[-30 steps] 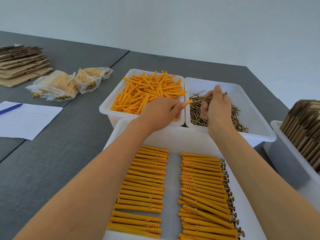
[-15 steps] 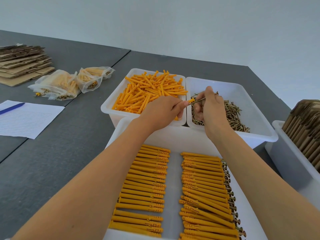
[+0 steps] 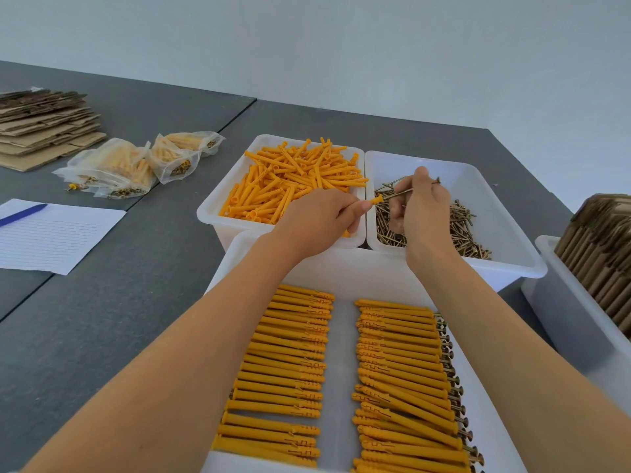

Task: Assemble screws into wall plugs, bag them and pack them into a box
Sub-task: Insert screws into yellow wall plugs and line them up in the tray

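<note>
Orange plastic, ribbed and flanged at the mouth: one wall plug sticks out of the left hand, whose fingers are curled round its hidden length, thumb along the top. A thin brass-coloured screw meets the plug's open end at its tip. The right hand pinches that screw, fingers bent, the head poking out past the knuckles. Both hands hover over the seam between two white plastic tubs.

Left tub: a loose heap of spare plugs, smooth tubes lying every way. Right tub: a tangle of loose screws, dull gold, filling mostly the near left part; the far right floor of it shows bare white.

Nearer, a larger white tray holds two tidy columns of plugs, lying flat and parallel. The right column shows screw heads at its right ends; the left column shows none that I can make out. A bare strip runs between the columns.

Outward on the grey matte table: clear bags of filled plugs, a stack of flat cardboard, a lined sheet with a blue pen. At the right edge, another white bin of upright cardboard pieces. A seam divides the table in two slabs.
</note>
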